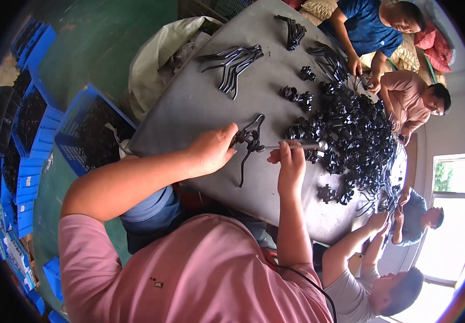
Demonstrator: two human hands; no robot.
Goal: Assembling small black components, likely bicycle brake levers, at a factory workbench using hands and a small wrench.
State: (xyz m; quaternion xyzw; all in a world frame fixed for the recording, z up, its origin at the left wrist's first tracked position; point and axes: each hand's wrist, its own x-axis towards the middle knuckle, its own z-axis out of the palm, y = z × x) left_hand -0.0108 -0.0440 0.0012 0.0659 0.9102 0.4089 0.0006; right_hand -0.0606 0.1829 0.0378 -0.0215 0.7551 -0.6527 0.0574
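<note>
My left hand (214,149) is closed around one end of a black bent-rod assembly (252,141), which has a clamp-like middle and thin arms reaching up and down. From the right, a screwdriver-like tool (309,146) with a thin metal shaft points at that middle, its tip at or close to the clamp. My right hand (289,161) grips the tool with bent fingers. Just beyond the right hand lies a large heap of small black clamps (351,129), with a few loose clamps (297,97) at its edge.
The grey table (189,113) also bears bundles of bent black rods (238,62). Co-workers (362,29) handle parts along its far and right sides. A blue crate (95,126) of black parts and a pale sack (154,64) stand beyond its left edge; stacked blue crates (33,129) line the far left.
</note>
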